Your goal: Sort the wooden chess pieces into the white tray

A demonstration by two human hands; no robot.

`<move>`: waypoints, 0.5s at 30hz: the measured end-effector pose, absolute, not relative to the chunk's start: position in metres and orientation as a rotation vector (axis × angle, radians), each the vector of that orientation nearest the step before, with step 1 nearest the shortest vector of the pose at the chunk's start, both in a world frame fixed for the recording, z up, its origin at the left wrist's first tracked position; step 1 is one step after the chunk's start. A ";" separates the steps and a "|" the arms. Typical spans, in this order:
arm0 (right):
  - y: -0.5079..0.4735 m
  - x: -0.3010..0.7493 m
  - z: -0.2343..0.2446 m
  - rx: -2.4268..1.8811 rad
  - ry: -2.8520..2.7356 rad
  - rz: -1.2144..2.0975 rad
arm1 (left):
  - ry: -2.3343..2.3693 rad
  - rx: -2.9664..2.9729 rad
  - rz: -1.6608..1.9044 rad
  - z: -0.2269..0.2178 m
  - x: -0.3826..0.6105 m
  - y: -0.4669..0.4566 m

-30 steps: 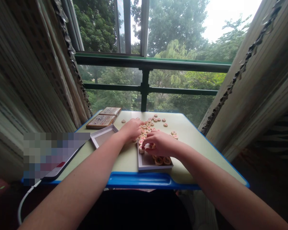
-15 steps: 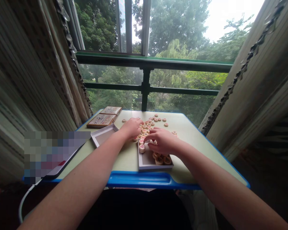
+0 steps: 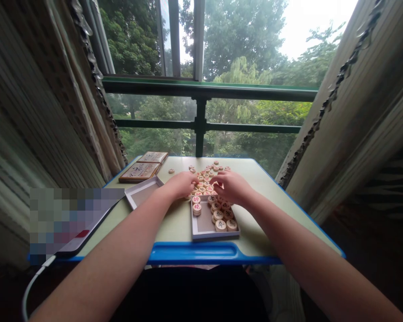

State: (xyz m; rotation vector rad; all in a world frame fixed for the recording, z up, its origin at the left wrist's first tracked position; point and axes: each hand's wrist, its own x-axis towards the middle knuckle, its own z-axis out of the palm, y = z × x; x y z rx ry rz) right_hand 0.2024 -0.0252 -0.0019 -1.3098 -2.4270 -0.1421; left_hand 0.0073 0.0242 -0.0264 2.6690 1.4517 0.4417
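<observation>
Round wooden Chinese chess pieces [image 3: 206,177] with red and dark characters lie in a loose heap on the table. At the heap's left side is my left hand [image 3: 183,184], its fingers bent together at the pieces; whatever is between them is hidden. Over the heap's right side, my right hand [image 3: 233,187] has its fingers curved down and apart, with no piece visible in them. In front of the heap stands a shallow open box [image 3: 204,223]. Stacked pieces [image 3: 220,225] fill much of its right side, and red-marked pieces [image 3: 196,208] stand at its upper left.
A second shallow tray, perhaps the lid [image 3: 139,197], lies left of my left forearm. Behind it rests a folded wooden board [image 3: 141,171]. A blurred-out device [image 3: 83,223] with a white cable sits at the left edge. The table [image 3: 251,223] has a blue rim.
My right hand has moved up and away from the box to the heap, uncovering the stacked pieces. My left hand stays by the heap's left side. The view has shifted slightly.
</observation>
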 end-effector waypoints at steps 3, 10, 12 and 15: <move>-0.010 0.215 -0.008 -1.515 -2.354 -0.128 | 1.428 2.671 0.415 -0.028 0.006 0.024; 0.005 0.224 -0.019 -1.373 -2.286 0.265 | 1.273 2.595 0.394 -0.029 0.006 0.021; 0.005 0.224 -0.019 -1.343 -2.320 0.392 | 1.248 2.593 0.342 -0.029 0.007 0.020; 0.006 0.227 -0.019 -1.391 -2.307 0.452 | 1.261 2.586 0.311 -0.030 0.007 0.019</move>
